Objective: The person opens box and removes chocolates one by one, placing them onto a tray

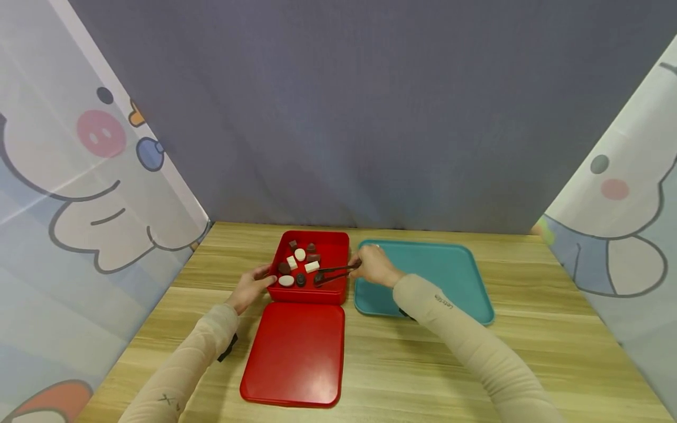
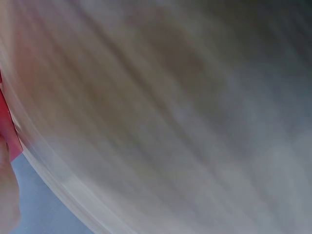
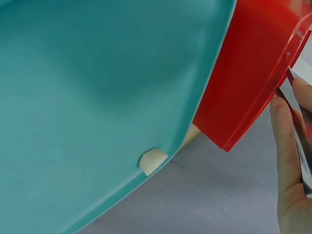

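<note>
A red box [image 1: 338, 244] stands on the wooden table and holds several brown and white chocolate pieces [image 1: 300, 255]. My left hand [image 1: 252, 286] grips the box's near left corner, thumb on the rim. Over the box's right wall, my right hand [image 1: 373, 265] pinches dark tongs [image 1: 335, 272]. The tong tips reach a dark piece [image 1: 319, 279] near the front of the box. In the right wrist view my fingers [image 3: 287, 161] hold the tongs [image 3: 298, 131] beside the red box wall [image 3: 248, 73]. The left wrist view is blurred, with a red sliver [image 2: 7, 126] at its left edge.
The red lid [image 1: 294, 352] lies flat in front of the box. A teal tray [image 1: 439, 276] sits to the right of the box, under my right forearm, and fills the right wrist view [image 3: 97, 97]. Curtains close off the back and both sides.
</note>
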`<state>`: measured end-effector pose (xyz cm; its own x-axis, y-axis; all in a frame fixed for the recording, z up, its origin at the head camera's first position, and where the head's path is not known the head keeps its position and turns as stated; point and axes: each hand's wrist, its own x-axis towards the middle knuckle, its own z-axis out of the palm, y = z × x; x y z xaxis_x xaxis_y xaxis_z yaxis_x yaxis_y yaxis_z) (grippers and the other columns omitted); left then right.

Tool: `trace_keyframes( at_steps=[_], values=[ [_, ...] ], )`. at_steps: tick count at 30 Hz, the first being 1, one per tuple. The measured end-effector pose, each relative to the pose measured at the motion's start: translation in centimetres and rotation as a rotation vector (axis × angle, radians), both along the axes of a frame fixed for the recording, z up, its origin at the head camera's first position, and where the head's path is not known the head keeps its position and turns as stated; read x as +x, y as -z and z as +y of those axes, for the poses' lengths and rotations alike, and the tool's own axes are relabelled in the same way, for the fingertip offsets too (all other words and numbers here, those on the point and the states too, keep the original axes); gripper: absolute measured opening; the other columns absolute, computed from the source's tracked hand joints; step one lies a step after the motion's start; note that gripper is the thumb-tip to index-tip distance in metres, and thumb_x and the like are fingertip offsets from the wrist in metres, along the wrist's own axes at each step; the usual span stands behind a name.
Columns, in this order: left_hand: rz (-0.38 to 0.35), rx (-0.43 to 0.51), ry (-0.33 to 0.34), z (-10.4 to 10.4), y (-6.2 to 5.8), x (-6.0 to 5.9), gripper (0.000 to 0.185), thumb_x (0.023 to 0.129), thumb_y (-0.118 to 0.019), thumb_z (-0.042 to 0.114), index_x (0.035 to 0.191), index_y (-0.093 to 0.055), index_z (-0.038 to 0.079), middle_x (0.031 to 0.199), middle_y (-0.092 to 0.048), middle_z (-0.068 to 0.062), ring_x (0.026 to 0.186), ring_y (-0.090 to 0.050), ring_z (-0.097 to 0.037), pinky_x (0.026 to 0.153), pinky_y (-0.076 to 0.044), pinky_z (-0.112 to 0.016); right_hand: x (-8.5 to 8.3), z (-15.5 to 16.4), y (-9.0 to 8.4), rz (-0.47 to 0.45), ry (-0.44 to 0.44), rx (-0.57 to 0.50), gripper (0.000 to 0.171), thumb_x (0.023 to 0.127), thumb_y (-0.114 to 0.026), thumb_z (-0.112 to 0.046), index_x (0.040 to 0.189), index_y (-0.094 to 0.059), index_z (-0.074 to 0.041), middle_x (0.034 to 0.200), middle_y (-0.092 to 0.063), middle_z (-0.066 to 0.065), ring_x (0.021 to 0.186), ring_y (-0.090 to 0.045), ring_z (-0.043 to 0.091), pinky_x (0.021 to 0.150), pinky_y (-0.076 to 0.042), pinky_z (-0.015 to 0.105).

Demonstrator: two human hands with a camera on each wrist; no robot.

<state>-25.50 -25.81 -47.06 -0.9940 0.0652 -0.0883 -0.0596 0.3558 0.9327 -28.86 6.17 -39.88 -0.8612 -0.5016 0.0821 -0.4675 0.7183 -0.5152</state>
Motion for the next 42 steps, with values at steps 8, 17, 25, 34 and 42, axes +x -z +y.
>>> trace_keyframes(
  at_steps=[8, 17, 25, 34, 42],
  values=[
    [0.0, 0.001, -0.004, 0.1, 0.0, 0.1, 0.054, 0.093, -0.052, 0.017, 0.14, -0.033, -0.002, 0.141, -0.038, -0.023, 0.125, -0.041, -0.034, 0.1, -0.04, -0.043, -0.1, 0.3, 0.7, -0.025, 0.026, -0.05, 0.01, 0.073, -0.077, -0.013, 0.083, -0.075, -0.012, 0.08, -0.071, 0.002, 0.07, -0.054, 0.012, 0.067, -0.041, 0.027],
    [-0.005, 0.004, -0.007, 0.2, 0.0, 0.0, 0.053, 0.093, -0.051, 0.015, 0.14, -0.033, -0.002, 0.14, -0.038, -0.023, 0.126, -0.041, -0.035, 0.101, -0.039, -0.043, 0.0, 0.7, 1.1, -0.034, 0.046, -0.118, 0.014, 0.072, -0.077, -0.012, 0.086, -0.076, -0.011, 0.081, -0.071, -0.001, 0.068, -0.058, 0.009, 0.057, -0.046, 0.022],
    [-0.006, -0.003, -0.007, 0.2, 0.1, 0.0, 0.054, 0.093, -0.052, 0.017, 0.14, -0.033, -0.003, 0.14, -0.039, -0.023, 0.125, -0.042, -0.035, 0.1, -0.04, -0.042, -0.1, 1.2, 1.7, -0.112, 0.056, -0.197, 0.017, 0.074, -0.076, -0.014, 0.091, -0.075, -0.009, 0.086, -0.071, 0.002, 0.069, -0.058, 0.009, 0.056, -0.048, 0.022],
    [0.003, -0.006, -0.012, 0.3, 0.1, 0.1, 0.052, 0.093, -0.051, 0.013, 0.139, -0.035, -0.004, 0.139, -0.04, -0.024, 0.124, -0.042, -0.034, 0.099, -0.041, -0.037, -0.2, 1.6, 1.9, -0.116, 0.081, -0.22, 0.019, 0.074, -0.077, -0.017, 0.091, -0.075, -0.009, 0.083, -0.069, 0.002, 0.063, -0.052, 0.011, 0.05, -0.041, 0.024],
    [0.004, -0.014, -0.014, 0.2, -0.1, 0.0, 0.051, 0.093, -0.051, 0.014, 0.138, -0.036, -0.004, 0.138, -0.041, -0.024, 0.124, -0.043, -0.034, 0.098, -0.042, -0.038, -0.2, 2.1, 1.4, -0.151, 0.085, -0.266, 0.022, 0.076, -0.075, -0.016, 0.095, -0.073, -0.006, 0.084, -0.066, 0.001, 0.067, -0.056, 0.013, 0.054, -0.045, 0.026]
  ],
)
